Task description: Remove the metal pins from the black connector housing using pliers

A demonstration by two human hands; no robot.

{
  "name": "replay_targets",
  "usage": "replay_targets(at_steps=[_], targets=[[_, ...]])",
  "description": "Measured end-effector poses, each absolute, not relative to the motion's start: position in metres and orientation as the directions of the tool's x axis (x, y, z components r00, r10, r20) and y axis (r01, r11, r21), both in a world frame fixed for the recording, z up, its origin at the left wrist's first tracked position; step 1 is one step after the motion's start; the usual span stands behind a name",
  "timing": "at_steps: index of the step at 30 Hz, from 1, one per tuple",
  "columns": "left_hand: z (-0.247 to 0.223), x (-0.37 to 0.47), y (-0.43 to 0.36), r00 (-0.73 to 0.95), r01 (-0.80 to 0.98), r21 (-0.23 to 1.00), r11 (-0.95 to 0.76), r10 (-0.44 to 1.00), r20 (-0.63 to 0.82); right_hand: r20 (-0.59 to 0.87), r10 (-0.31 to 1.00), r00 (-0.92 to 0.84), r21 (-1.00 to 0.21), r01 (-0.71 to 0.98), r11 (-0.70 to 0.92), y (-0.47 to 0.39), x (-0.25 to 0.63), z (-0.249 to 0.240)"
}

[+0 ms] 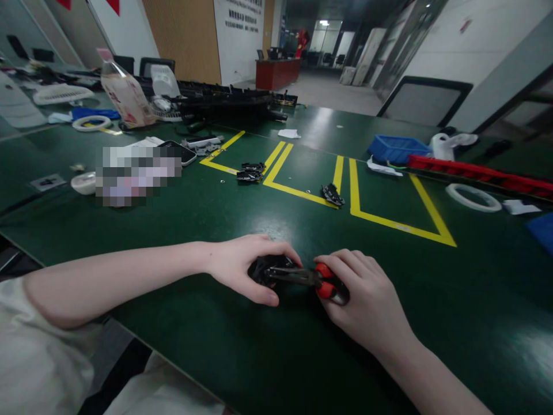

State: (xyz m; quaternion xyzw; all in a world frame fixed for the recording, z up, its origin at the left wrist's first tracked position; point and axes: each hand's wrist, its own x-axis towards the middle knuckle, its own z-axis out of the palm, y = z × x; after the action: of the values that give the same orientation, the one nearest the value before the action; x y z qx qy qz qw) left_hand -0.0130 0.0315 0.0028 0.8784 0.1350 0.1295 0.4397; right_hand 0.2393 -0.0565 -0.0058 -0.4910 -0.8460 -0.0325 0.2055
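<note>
Holding a lumpy black part (258, 270), left fingers (280, 248) curve half open; right fingers (345, 264) wrap round red-handled metal pliers (305, 277).

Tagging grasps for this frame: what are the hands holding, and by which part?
Right hand: pliers, by the red handles. Left hand: a black part, held around its sides; exact contact spots hidden.

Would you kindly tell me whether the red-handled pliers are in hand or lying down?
In hand: the right hand grips the pliers by their red handles, jaws pointing at the black part in the left hand.
</note>
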Motion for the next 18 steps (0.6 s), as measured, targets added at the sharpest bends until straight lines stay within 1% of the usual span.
replay_targets(at_steps=[5, 11, 18], targets=[[0.0006, -0.0127, 0.0319, 0.934, 0.133, 0.821, -0.555, 0.346, 0.083, 0.359, 0.826, -0.435, -0.15, 0.847, 0.511, -0.057, 0.237, -0.0037], [-0.0026, -0.014, 0.0296, 0.927, 0.163, 0.889, -0.428, 0.376, 0.011, 0.342, 0.838, -0.425, -0.166, 0.851, 0.499, -0.0583, 0.2381, -0.0039], [-0.0017, -0.0121, 0.029, 0.936, 0.124, 0.913, -0.388, 0.352, 0.022, 0.326, 0.851, -0.413, -0.197, 0.85, 0.488, -0.0589, 0.2376, -0.0049]])
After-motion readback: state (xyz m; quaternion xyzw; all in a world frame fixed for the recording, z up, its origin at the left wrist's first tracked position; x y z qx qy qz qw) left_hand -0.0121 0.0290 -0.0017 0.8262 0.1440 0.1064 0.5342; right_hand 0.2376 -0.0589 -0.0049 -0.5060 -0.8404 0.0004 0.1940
